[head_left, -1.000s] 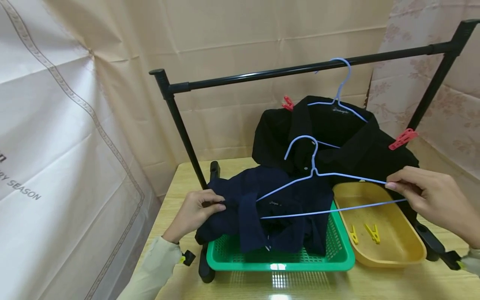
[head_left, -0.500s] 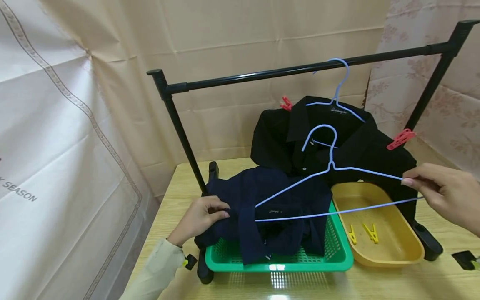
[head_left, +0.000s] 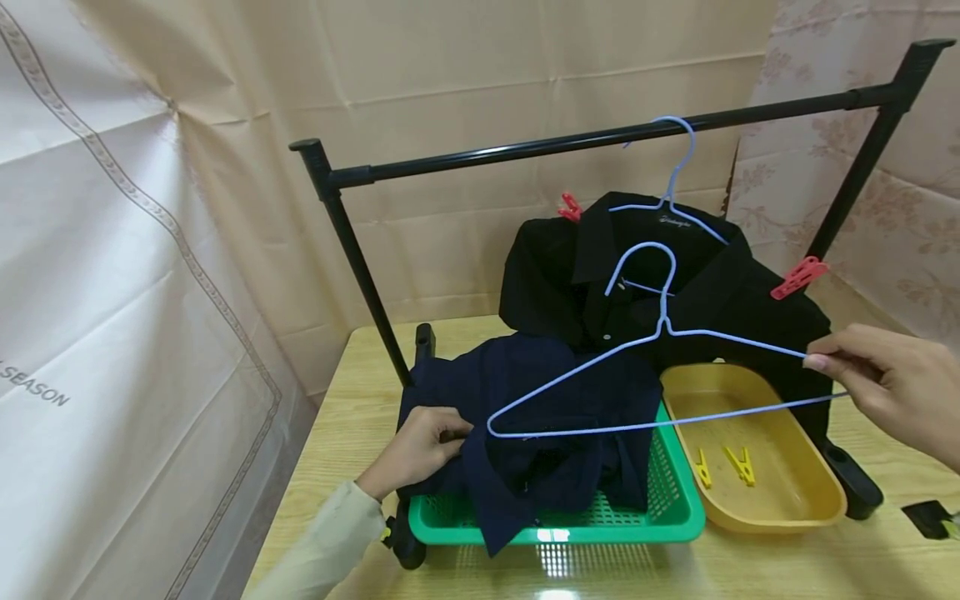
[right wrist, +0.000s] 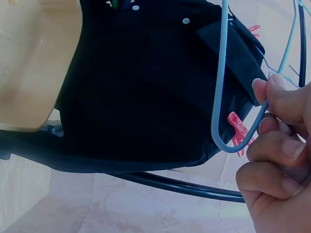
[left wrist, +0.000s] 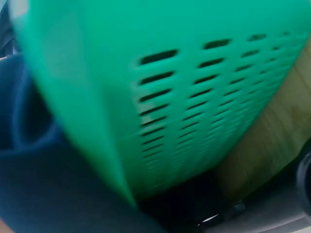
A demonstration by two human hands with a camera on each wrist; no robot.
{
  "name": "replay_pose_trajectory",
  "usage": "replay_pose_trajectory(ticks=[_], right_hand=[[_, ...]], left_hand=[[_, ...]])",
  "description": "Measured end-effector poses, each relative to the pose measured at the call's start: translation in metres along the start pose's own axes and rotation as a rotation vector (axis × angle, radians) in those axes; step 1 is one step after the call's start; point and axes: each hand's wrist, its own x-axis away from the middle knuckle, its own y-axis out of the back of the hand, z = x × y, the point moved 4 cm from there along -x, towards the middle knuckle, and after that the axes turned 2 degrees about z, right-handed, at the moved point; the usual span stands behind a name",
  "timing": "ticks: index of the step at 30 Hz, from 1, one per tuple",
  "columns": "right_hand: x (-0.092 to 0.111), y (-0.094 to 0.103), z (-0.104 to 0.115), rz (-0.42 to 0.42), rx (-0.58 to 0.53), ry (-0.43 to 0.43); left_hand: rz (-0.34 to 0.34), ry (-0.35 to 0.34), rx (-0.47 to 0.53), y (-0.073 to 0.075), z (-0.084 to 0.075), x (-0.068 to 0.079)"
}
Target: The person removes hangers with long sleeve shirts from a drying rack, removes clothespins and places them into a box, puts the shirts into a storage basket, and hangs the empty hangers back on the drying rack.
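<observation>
In the head view my right hand (head_left: pixel 888 383) pinches the right shoulder of a light-blue wire hanger (head_left: pixel 663 324); the right wrist view shows thumb and fingertips on the wire. The hanger's hook points up and its rounded left end lies over a navy collared shirt (head_left: pixel 525 375). My left hand (head_left: pixel 420 450) pinches that shirt beside its collar, fingertips partly hidden by cloth. The shirt is heaped in a green perforated basket (head_left: pixel 615 532), one collar point hanging over the front rim. Dark blue cloth (left wrist: pixel 58 184) and the basket's side fill the left wrist view.
Behind, a black shirt (head_left: pixel 697 292) hangs by another blue hanger (head_left: pixel 681 167) from a black rack bar (head_left: pixel 510 152). Red clothespins (head_left: pixel 799 278) grip its shoulders. A yellow tray (head_left: pixel 795 492) holds yellow clothespins (head_left: pixel 741 465), right of the basket. Rack feet stand on the wooden table.
The hanger has moved right and up with my right hand, and its left end has come out from behind the navy collar. My left hand has shifted right and down, folding the collar forward.
</observation>
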Motion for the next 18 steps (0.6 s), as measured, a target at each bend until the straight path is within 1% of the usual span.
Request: replay_pose_trajectory(ticks=[4,9,14,18], right_hand=[[0.0,-0.001,0.001,0.001,0.0,-0.028],[0.001,-0.006,0.001,0.043,-0.004,-0.093],[0.002,-0.009,0.001,0.055,0.002,-0.106],[0.002,-0.011,0.002,0.051,-0.011,-0.101]], left_hand=[[0.042,-0.025,-0.054,-0.008,0.002,0.0],[0.095,-0.038,-0.104,-0.014,0.002,0.002],[0.112,-0.03,-0.15,-0.012,0.002,0.004],[0.13,-0.006,-0.151,-0.007,0.003,0.007]])
